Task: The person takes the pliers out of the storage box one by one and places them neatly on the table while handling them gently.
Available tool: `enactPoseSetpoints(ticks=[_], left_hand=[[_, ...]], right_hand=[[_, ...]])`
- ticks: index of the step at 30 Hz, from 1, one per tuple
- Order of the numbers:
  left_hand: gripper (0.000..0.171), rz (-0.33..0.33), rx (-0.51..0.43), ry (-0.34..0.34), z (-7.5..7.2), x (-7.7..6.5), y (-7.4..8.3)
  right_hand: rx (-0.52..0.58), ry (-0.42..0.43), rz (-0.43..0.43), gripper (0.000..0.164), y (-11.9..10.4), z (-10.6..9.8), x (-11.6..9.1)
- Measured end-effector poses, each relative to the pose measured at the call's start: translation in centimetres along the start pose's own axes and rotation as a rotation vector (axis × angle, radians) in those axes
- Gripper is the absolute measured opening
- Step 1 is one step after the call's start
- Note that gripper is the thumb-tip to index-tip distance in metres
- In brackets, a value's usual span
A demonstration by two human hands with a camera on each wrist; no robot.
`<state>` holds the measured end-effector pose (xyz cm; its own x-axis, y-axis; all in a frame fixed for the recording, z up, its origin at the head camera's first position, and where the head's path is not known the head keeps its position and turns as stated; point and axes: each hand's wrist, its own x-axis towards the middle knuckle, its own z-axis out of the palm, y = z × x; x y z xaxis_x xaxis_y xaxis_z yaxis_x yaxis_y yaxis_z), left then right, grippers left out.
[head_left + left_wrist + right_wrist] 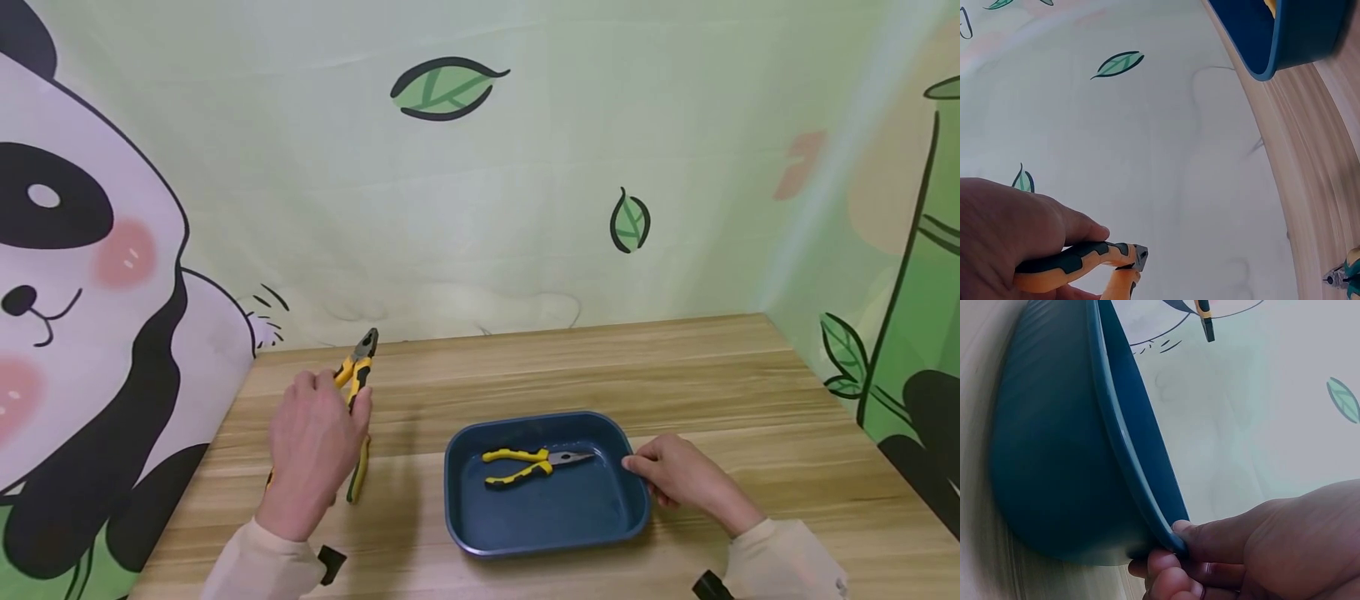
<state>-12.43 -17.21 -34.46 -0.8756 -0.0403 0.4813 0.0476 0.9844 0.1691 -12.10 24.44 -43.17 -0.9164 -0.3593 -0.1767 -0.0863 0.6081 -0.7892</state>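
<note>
My left hand [315, 450] grips a pair of combination pliers [362, 365] by the yellow-and-black handles, nose pointing up and away, raised above the table. The left wrist view shows the handles of these pliers [1088, 259] spread apart. Below that hand, another tool with a green-and-yellow handle [359, 473] lies on the table, mostly hidden by the hand. My right hand [686, 479] pinches the right rim of a blue rectangular tray [555, 523] between thumb and fingers. Inside the tray lie yellow-and-black needle-nose pliers [561, 458], nose to the right.
The wood-grain table [750, 392] runs back to a pale green cloth backdrop [525, 167] printed with leaves and a panda. In the left wrist view, a metal-nosed tool with teal-and-yellow handles [1338, 277] lies at the lower right.
</note>
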Motion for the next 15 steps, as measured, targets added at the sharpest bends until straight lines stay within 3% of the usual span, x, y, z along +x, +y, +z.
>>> enactPoseSetpoints(ticks=[6,15], left_hand=[[0.045,-0.031,0.008,-0.017,-0.05,0.21,-0.3],[0.048,-0.109,0.008,-0.095,-0.02,0.45,-0.55]], right_hand=[[0.006,0.004,-0.004,0.04,0.13,0.03,0.01],[0.015,0.0,-0.007,0.04,0.12,-0.03,0.01]])
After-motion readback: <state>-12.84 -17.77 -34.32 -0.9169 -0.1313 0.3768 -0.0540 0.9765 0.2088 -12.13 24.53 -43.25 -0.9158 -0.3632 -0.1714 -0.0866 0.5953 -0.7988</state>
